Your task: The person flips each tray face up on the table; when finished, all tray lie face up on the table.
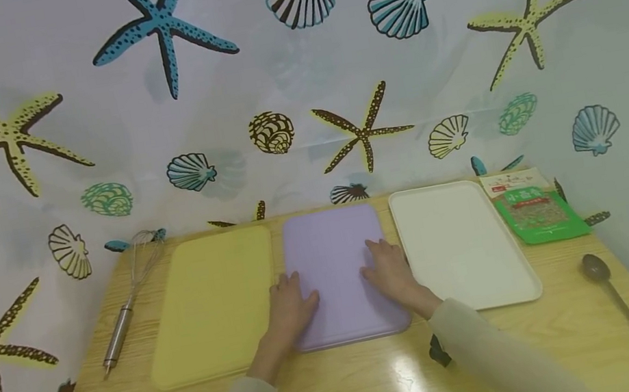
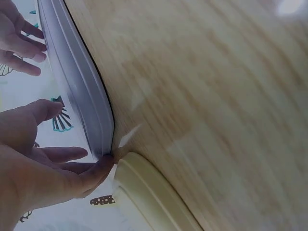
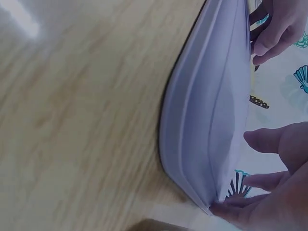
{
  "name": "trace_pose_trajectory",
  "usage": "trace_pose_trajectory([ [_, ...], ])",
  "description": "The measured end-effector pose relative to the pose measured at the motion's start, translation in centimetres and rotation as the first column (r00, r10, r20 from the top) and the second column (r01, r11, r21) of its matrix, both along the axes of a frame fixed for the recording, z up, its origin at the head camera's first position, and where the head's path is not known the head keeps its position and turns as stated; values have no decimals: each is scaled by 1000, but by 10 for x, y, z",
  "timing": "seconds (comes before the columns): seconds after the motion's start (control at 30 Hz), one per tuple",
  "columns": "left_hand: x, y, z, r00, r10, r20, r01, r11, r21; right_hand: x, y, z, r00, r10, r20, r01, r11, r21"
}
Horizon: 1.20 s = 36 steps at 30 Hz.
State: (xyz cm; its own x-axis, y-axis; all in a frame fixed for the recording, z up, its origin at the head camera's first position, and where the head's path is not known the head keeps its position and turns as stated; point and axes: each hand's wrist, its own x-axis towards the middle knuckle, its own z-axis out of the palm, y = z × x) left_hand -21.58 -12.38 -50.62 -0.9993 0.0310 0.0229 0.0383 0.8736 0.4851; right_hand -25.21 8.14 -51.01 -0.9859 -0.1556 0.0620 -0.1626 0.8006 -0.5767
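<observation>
A shallow purple tray (image 1: 336, 269) lies on the table between both hands. My left hand (image 1: 290, 310) is at its left side. In the left wrist view the fingertips of that hand (image 2: 57, 173) touch the tray's edge by the corner, thumb held apart. On the opposite side is my right hand (image 1: 391, 272). Its fingers (image 3: 231, 211) touch the right edge in the right wrist view, and the thumb stands off. Left of the purple tray lies a yellow tray (image 1: 214, 303), partly behind the left hand; to the right lies a white tray (image 1: 463, 247).
A whisk (image 1: 125, 325) lies at the table's left edge. On the right are a green and white packet (image 1: 536, 211) and, nearer, a dark spoon (image 1: 606, 282). Behind the wooden table (image 1: 347, 391) hangs a cloth (image 1: 248, 96) printed with shells and starfish.
</observation>
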Motion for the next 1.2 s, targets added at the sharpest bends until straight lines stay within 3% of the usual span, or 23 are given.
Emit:
trace_pose_trajectory([
  [0.33,-4,-5,-5,1000,-15,16,16,1000,-26,4,1,-6,998,-64,12,64,997,48],
  [0.57,-1,-7,-3,1000,5,7,-5,1000,15,5,-2,-4,995,-95,25,92,990,111],
  [0.73,-2,-4,-5,999,21,24,-22,999,47,5,-5,-6,990,-138,-17,139,983,119],
  [0.9,-6,-1,-4,997,56,45,-59,995,80,4,-9,-8,984,-178,-14,178,982,68],
  [1.2,-2,-1,1,997,57,60,-62,994,92,0,-10,3,960,-240,140,256,961,-107],
])
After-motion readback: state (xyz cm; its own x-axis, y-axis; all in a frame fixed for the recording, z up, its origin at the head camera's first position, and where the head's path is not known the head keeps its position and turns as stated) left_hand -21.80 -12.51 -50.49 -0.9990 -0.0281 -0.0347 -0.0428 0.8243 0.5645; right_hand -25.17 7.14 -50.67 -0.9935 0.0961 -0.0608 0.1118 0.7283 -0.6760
